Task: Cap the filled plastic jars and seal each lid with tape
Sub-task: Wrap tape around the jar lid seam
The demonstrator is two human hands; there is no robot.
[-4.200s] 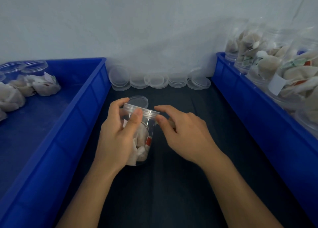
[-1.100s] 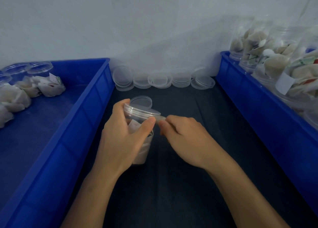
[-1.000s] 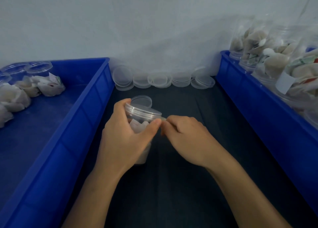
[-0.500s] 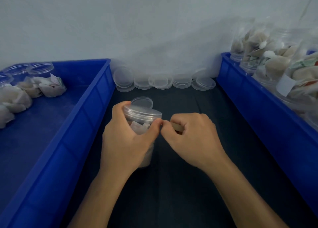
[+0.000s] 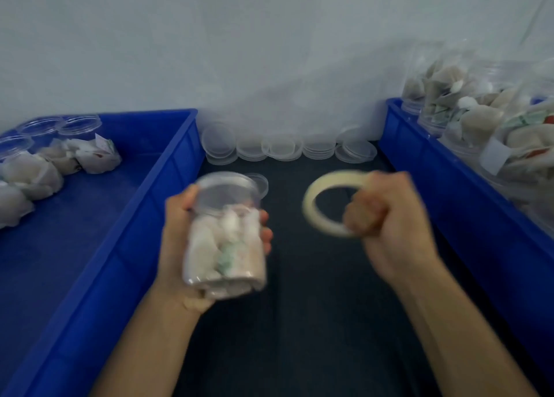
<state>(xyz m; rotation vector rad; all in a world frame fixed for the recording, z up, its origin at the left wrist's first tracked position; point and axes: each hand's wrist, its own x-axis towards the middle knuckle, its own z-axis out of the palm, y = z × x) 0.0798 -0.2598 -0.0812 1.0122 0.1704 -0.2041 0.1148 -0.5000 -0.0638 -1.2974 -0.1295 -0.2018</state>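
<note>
My left hand [image 5: 177, 240] grips a clear plastic jar [image 5: 226, 237] filled with pale wrapped pieces, lifted off the dark table and tilted toward me, its clear lid on top. My right hand [image 5: 386, 225] is curled round a roll of pale tape [image 5: 317, 207], held up to the right of the jar and apart from it. Both hands and the jar are blurred by motion. A loose clear lid [image 5: 260, 183] lies on the table just behind the jar.
Stacks of spare clear lids [image 5: 284, 149] line the back wall. A blue tray [image 5: 168, 183] on the left holds several jars lying down. Another blue tray [image 5: 425, 162] on the right carries several filled jars [image 5: 479, 120]. A dark table surface [image 5: 314, 306] lies between them.
The jar has been lifted off the table and tilted. My right hand has pulled away to the right from the lid's rim, and the tape roll now shows in it.
</note>
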